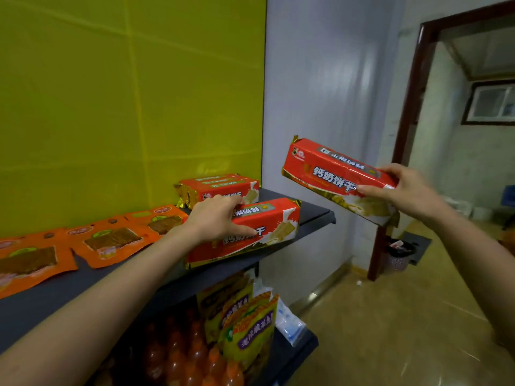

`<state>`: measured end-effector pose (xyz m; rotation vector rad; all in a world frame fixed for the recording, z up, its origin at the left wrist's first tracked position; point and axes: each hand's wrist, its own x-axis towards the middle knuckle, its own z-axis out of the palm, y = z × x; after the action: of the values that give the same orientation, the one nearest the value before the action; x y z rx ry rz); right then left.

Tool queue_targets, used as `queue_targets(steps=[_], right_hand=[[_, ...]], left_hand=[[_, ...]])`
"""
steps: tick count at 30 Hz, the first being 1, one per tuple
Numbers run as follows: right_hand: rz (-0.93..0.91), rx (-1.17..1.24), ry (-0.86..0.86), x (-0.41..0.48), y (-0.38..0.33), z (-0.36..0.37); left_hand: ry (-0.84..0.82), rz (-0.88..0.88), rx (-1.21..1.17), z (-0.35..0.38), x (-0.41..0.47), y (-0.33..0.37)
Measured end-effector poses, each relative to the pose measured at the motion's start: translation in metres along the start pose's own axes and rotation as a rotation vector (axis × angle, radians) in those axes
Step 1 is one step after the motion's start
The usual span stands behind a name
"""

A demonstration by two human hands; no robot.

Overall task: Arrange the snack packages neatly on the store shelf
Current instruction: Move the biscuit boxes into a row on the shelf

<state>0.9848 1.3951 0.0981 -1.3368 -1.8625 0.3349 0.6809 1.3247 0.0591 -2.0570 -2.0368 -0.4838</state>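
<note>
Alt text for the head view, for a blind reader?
The left hand grips a red biscuit pack lying on the dark shelf, while the right hand holds a second red pack in the air to its right. Orange pouches lie leftward.

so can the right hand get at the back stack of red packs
Probably not: the right hand grips another red pack, and the left hand and front pack lie before the back stack.
</note>
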Motion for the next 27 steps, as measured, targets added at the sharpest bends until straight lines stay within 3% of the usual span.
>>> queue_targets(steps=[12, 20, 27], right_hand=[[-0.205, 0.099, -0.105, 0.133, 0.033, 0.051], [-0.344, 0.171, -0.352, 0.196, 0.056, 0.083], [-0.451, 0.203, -0.7, 0.229, 0.073, 0.12]], left_hand=[[-0.047, -0.113, 0.106, 0.047, 0.117, -0.026], [-0.085, -0.173, 0.125, 0.073, 0.168, -0.042], [-0.143, -0.285, 0.201, 0.078, 0.187, -0.038]])
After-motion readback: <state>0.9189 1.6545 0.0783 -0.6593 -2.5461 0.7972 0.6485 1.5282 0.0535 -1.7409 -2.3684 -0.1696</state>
